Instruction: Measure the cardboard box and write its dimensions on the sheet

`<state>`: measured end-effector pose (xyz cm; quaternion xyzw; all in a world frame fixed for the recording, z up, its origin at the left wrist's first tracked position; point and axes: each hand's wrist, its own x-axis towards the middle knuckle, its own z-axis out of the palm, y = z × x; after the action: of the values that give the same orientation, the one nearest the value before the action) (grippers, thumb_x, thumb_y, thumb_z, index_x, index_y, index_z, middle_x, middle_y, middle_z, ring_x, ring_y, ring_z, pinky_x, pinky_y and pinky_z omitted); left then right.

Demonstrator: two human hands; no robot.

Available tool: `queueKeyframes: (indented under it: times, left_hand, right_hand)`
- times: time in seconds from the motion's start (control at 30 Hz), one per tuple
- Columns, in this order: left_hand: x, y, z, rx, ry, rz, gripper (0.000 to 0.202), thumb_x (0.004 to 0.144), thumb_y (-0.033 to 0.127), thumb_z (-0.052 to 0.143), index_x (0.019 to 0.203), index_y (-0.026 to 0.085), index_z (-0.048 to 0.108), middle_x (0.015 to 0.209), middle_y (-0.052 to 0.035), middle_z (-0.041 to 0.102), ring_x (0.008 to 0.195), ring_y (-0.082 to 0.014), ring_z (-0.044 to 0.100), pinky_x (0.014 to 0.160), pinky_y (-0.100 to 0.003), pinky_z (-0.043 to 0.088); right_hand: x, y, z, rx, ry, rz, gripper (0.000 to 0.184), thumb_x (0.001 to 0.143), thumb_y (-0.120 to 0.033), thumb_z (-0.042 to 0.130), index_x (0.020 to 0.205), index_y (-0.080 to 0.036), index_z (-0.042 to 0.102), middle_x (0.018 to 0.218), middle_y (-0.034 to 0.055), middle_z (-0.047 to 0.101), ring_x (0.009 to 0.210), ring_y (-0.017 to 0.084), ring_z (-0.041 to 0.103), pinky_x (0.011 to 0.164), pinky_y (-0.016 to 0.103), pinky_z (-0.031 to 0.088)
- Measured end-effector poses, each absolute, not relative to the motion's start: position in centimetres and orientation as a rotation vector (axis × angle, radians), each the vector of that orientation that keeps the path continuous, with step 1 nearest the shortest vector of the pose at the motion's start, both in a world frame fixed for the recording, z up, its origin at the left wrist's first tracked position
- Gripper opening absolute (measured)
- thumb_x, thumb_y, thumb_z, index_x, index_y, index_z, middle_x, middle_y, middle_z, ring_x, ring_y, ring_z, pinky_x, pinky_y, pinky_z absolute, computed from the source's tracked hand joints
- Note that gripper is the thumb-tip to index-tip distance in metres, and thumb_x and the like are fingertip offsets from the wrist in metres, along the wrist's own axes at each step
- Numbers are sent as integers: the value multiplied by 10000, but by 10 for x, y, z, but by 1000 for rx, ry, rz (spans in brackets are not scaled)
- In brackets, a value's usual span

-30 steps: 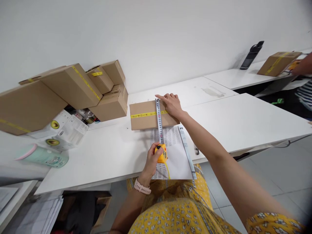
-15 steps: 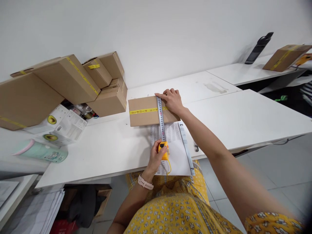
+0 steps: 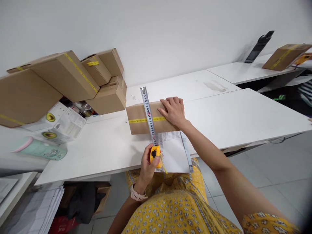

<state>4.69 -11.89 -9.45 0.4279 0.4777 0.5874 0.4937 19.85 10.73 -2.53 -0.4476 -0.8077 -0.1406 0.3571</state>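
Note:
My left hand [image 3: 147,167] is closed around a yellow tape measure [image 3: 156,155] near the front edge of the desk. Its extended blade [image 3: 149,117] crosses over a flat cardboard box [image 3: 136,127] with yellow tape along it. The metal end of the blade sticks out past the box's far edge. My right hand [image 3: 175,112] grips the box at its right part, thumb on the top face and fingers bent toward the far edge. Printed sheets [image 3: 173,157] lie partly under the box and hang over the desk's front edge.
Several taped cardboard boxes [image 3: 107,100] are stacked at the left against the wall. Before them are white avocado-print cartons [image 3: 70,125] and a mint tumbler [image 3: 44,148] lying tilted. A dark bottle [image 3: 258,48] and another taped box [image 3: 280,58] stand on the far right desk.
The blade's end has come away from under my right fingers and swung left, beyond the box. My left hand moved left and nearer with the tape measure. The box has shifted toward me.

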Motion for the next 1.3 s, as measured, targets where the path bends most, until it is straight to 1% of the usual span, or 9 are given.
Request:
queueKeyframes:
  times: [0.13, 0.3, 0.43, 0.6, 0.73, 0.83, 0.97, 1.1, 1.3]
  left_hand:
    - [36, -142, -94, 1132, 1292, 1296, 594, 824, 451, 751, 1338, 212, 572, 1151, -89, 668, 974, -226, 642, 852, -316, 528]
    - [30, -162, -100, 1233, 1405, 1009, 587, 830, 384, 729, 1373, 245, 556, 1122, -72, 679, 892, -205, 645, 810, -316, 541]
    - [26, -164, -96, 1489, 1423, 887, 581, 758, 313, 763, 1317, 245, 619, 1202, -90, 680, 995, -259, 658, 905, -387, 538]
    - [25, -164, -92, 1721, 1330, 770, 573, 750, 259, 756, 1309, 248, 630, 1266, -110, 657, 1173, -314, 614, 1036, -441, 478]
    - [28, -165, -98, 1613, 1340, 800, 842, 759, 266, 781, 1517, 286, 416, 1358, -113, 566, 1168, -279, 599, 1007, -422, 498]
    - [34, -162, -100, 1514, 1319, 876, 1081, 722, 289, 836, 1607, 304, 214, 1318, -109, 554, 1145, -273, 604, 1010, -445, 496]
    - [41, -153, -97, 1493, 1269, 943, 1156, 685, 310, 876, 1612, 314, 187, 1273, -105, 572, 1155, -300, 606, 1033, -495, 483]
    - [35, -135, -94, 1630, 1387, 930, 1082, 731, 320, 853, 1605, 307, 215, 1297, -112, 570, 1164, -293, 597, 1049, -483, 475]
    - [12, -88, -98, 2071, 1419, 577, 726, 796, 272, 749, 1465, 265, 468, 1307, -98, 569, 1228, -298, 544, 1083, -476, 447]
  right_hand:
    - [208, 48, -65, -1112, -2091, -286, 417, 1004, -498, 475, 1301, -268, 655, 1244, 120, 672, 1106, 301, 520, 976, 464, 314]
    - [232, 6, -77, -1175, -1958, 70, 399, 1021, -373, 462, 1379, -304, 624, 1314, 108, 681, 1236, 310, 554, 1068, 526, 334]
    - [263, 0, -49, -1150, -1518, 492, 479, 1047, -483, 348, 1464, -320, 520, 1144, 93, 723, 1006, 250, 660, 853, 444, 521]
    - [293, -17, -35, -1024, -1260, 811, 319, 921, -510, 648, 1121, -273, 720, 755, 15, 669, 656, 157, 605, 608, 314, 514]
    - [288, -53, -54, -1000, -1185, 954, 190, 856, -423, 750, 985, -283, 749, 733, -7, 668, 611, 136, 585, 558, 293, 500]
    - [267, -83, -72, -959, -1344, 1090, 119, 853, -372, 758, 956, -313, 758, 778, -5, 682, 655, 157, 616, 586, 322, 526]
    - [245, -101, -92, -946, -1633, 1054, 195, 886, -393, 727, 1078, -363, 748, 936, 26, 713, 893, 226, 664, 808, 432, 573]
    - [244, -88, -121, -1116, -1743, 761, 255, 978, -404, 583, 1183, -323, 710, 1154, 79, 712, 1126, 264, 636, 989, 497, 522]
    - [250, -64, -167, -1356, -2146, 334, 353, 1016, -363, 487, 1290, -246, 676, 1450, 114, 609, 1372, 321, 513, 1068, 523, 436]
